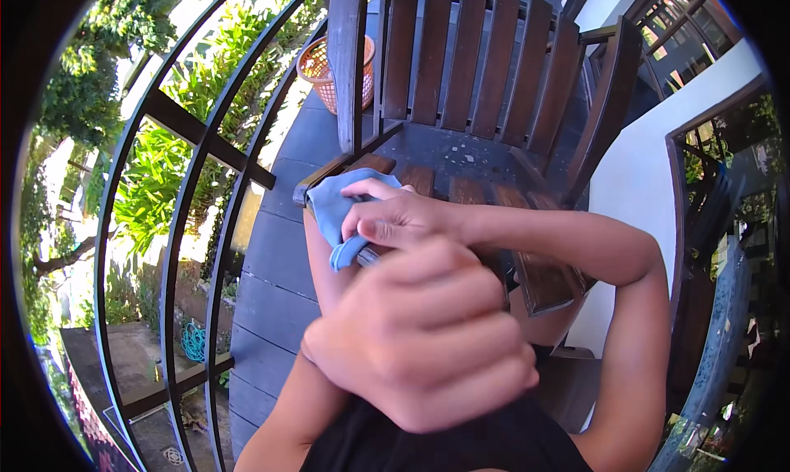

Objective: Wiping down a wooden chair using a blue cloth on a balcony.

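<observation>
A light blue cloth [336, 209] is bunched under my right hand [395, 216], whose fingers press and pinch it over a dark wooden piece at the front left of a slatted wooden chair [466, 58]. The dark wood shows at the cloth's lower edge. Close to the camera, my left hand [419, 342] is curled into a fist, blurred, its back towards me; it covers whatever lies beneath, so I cannot tell if it grips anything. Brown seat slats [543, 284] show behind my right forearm. Part of my bare leg is visible below the cloth.
A curved dark metal railing [179, 225] runs along the left, with green plants and a coiled teal hose [193, 341] beyond it. An orange plastic basket [324, 80] stands behind the chair on the grey plank floor [268, 299]. A white wall [642, 157] and glass panes are at right.
</observation>
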Demonstrator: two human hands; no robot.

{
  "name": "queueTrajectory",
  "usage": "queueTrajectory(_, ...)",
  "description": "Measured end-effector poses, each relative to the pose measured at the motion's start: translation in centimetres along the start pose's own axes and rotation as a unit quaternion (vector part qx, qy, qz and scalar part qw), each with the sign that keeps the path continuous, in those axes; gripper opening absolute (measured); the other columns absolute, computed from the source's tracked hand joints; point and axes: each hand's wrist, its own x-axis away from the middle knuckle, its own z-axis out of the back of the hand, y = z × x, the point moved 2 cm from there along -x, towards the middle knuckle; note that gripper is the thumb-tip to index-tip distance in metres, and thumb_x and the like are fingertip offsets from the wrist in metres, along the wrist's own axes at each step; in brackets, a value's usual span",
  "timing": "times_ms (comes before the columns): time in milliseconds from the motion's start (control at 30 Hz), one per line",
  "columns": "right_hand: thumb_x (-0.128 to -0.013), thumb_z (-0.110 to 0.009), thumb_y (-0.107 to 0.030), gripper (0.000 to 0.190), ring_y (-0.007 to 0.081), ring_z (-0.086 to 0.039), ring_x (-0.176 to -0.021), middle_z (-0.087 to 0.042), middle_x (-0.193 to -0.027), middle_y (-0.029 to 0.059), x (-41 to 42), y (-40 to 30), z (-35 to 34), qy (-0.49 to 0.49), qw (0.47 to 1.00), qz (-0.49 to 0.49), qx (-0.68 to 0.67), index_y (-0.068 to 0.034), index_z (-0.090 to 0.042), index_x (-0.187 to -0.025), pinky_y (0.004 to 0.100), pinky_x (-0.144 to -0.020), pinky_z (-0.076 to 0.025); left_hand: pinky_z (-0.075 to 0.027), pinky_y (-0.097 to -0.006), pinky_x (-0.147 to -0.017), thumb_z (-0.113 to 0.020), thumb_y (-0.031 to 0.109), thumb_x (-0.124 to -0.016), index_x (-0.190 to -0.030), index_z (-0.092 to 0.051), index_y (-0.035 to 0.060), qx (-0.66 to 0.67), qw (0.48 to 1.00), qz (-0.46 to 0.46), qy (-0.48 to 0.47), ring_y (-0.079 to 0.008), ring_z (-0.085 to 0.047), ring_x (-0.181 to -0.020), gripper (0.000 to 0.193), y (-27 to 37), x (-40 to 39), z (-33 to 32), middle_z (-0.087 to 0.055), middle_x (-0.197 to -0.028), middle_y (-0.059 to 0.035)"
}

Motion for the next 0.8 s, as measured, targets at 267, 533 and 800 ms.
queueTrajectory(267, -0.099, -0.051, -0.055, 0.062, 0.0379, -0.037, -0.138, -0.047, -0.148, 0.0171, -5.8, 9.8, -1.6, 0.012, 0.98, -0.165, 0.109, -0.012, -0.044, -0.144, 0.0597, -0.113, -0.025, -0.031, -0.025, -0.061, -0.065, 0.014, -0.098, -0.073, -0.047, 0.0096, -0.043, 0.73, 0.243, 0.638, -0.0084, -0.038, -0.06, 0.031, -11.3, 15.7, 7.9, -0.048, -0.066, 0.0001)
queueTrajectory(533, -0.08, -0.031, -0.093, 0.118, 0.0411, -0.006, -0.156, -0.009, -0.169, 0.0217, -8.2, 19.9, 1.6, -0.028, 0.897, -0.426, 0.118, -0.01, -0.02, -0.162, 0.0605, -0.122, -0.004, -0.035, -0.0251, -0.062, -0.06, 0.019, -0.103, -0.07, -0.047, 0.0135, 0.021, 0.659, 0.328, 0.676, -0.0068, -0.039, -0.059, 0.036, -17.4, 20.0, 7.0, -0.045, -0.062, 0.0027)
queueTrajectory(800, -0.106, -0.04, -0.038, 0.059, 0.0371, -0.029, -0.15, -0.034, -0.16, 0.0232, -12.0, 8.5, -1.9, -0.133, 0.989, 0.054, 0.042, -0.002, -0.04, -0.152, 0.0449, -0.124, -0.017, -0.036, -0.0257, -0.061, -0.06, 0.024, -0.099, -0.065, -0.042, 0.0145, -0.003, 0.586, 0.313, 0.748, -0.0075, -0.037, -0.06, 0.04, -15.8, 21.4, 9.2, -0.038, -0.062, 0.0041)
